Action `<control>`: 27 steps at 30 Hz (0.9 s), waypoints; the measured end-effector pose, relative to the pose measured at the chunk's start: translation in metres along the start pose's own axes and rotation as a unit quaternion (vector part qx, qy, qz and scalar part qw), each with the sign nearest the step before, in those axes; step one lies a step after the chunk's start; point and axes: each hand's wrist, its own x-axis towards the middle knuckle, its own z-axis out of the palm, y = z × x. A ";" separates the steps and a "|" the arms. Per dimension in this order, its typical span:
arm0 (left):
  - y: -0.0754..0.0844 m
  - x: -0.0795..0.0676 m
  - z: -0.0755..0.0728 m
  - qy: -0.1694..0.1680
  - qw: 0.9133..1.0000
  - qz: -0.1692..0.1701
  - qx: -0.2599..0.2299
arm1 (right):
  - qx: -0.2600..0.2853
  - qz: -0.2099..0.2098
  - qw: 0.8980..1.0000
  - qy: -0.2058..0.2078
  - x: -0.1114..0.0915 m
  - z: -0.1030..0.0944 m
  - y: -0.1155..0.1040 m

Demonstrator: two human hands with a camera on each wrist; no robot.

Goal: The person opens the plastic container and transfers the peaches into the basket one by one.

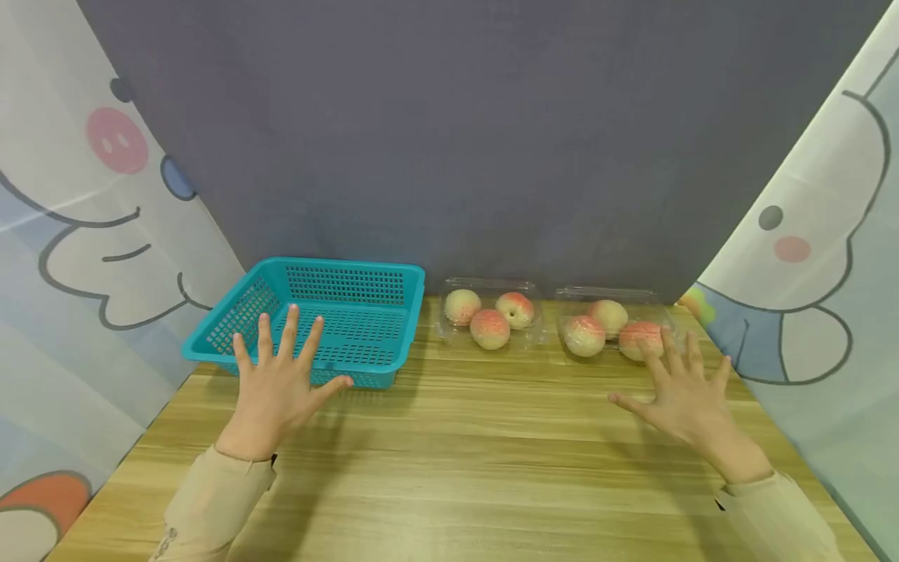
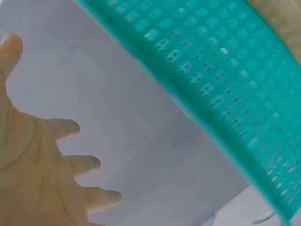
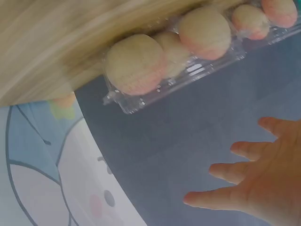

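Observation:
My left hand (image 1: 277,394) is held with fingers spread, overlapping the near side of a teal plastic basket (image 1: 403,359) in the head view. The basket has slotted sides and nothing in it. On the right, my other hand (image 1: 684,398) also has its fingers spread and holds nothing. Just beyond its fingertips stands a clear plastic box (image 1: 618,295) with three peaches (image 1: 584,336). To its left is a second clear box (image 1: 488,285), also with three peaches (image 1: 490,329). In the right wrist view the peaches (image 3: 135,64) sit in their box, apart from the fingers.
A wood-grain table (image 1: 477,460) carries everything. Behind it rises a dark grey panel (image 1: 449,140). White curtains with cartoon animals hang at the left (image 1: 56,273) and right, closing in both sides of the table.

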 end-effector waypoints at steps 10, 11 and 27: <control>0.030 -0.024 -0.024 0.089 0.994 0.067 -0.008 | 0.003 -0.032 0.997 0.067 -0.015 -0.017 -0.015; 0.033 -0.027 -0.023 0.103 0.992 0.077 -0.014 | 0.003 -0.038 0.996 0.078 -0.016 -0.016 -0.016; 0.088 -0.043 0.016 0.232 0.940 0.211 -0.137 | 0.150 -0.097 0.976 0.121 -0.039 0.015 -0.044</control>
